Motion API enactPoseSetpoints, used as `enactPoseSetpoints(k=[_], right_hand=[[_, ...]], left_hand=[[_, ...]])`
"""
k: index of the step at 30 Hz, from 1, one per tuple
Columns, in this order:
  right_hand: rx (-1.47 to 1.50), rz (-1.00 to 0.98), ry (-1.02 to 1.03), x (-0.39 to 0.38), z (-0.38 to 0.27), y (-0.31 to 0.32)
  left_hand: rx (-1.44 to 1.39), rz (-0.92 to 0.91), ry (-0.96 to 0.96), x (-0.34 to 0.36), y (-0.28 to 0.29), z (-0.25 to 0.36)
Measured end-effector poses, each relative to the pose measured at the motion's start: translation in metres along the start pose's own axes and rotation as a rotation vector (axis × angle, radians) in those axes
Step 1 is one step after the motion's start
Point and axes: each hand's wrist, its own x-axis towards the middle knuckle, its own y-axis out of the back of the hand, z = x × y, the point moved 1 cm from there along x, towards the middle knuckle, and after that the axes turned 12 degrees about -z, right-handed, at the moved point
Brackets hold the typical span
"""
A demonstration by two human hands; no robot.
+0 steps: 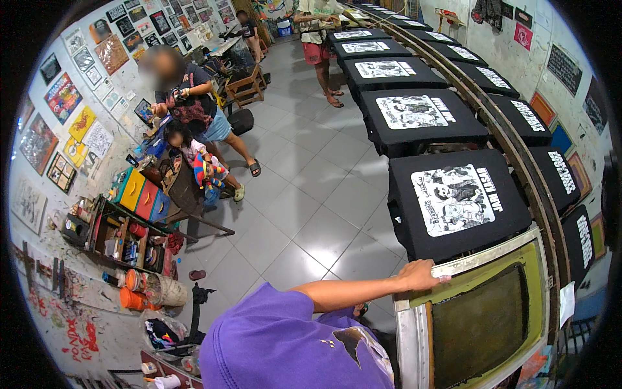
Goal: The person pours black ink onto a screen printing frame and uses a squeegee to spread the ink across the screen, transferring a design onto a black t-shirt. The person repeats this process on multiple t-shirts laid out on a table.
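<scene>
Left hand (422, 275) grips the upper left corner of a metal-framed printing screen (478, 323), fingers curled over the frame's top rail and pinching it. The forearm reaches in from the purple sleeve (285, 337) at the lower edge. The right hand does not show in the head view.

The printing screen lies flat at the near end of a long counter (526, 170) that runs away along the right wall. Its mesh is dark, bordered in yellow-green. Just beyond the screen's top rail lies a black shirt (453, 201) with a white printed panel, stretched over a board. More black shirts (414, 113) with white prints follow in two rows along the counter.

On the left, a cluttered shelf (126, 236) holds paint pots and coloured boxes against a poster-covered wall (71, 117). Other people stand on the grey tiled floor (304, 194), well apart from the screen.
</scene>
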Motion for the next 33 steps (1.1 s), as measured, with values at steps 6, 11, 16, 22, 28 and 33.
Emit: enactPoseSetpoints(k=[6,11,16,22,28,33], right_hand=[[0.016,-0.024,0.009,0.009,0.001,0.008],[0.053,-0.03,0.011,0.013,0.003,0.013],[0.078,-0.025,0.0,0.015,0.009,0.021],[0.112,-0.008,-0.024,0.015,0.017,0.029],[0.127,-0.002,-0.031,0.016,0.024,0.04],[0.15,0.022,-0.042,0.016,0.037,0.053]], left_hand=[[-0.003,0.028,0.024,0.004,-0.003,0.0],[0.005,0.065,0.064,-0.01,-0.002,0.005],[-0.052,0.052,0.084,-0.033,-0.002,0.015],[-0.092,0.094,0.103,-0.054,-0.003,0.022],[-0.122,0.114,0.108,-0.06,-0.001,0.029],[-0.108,0.131,0.053,-0.062,0.002,0.034]])
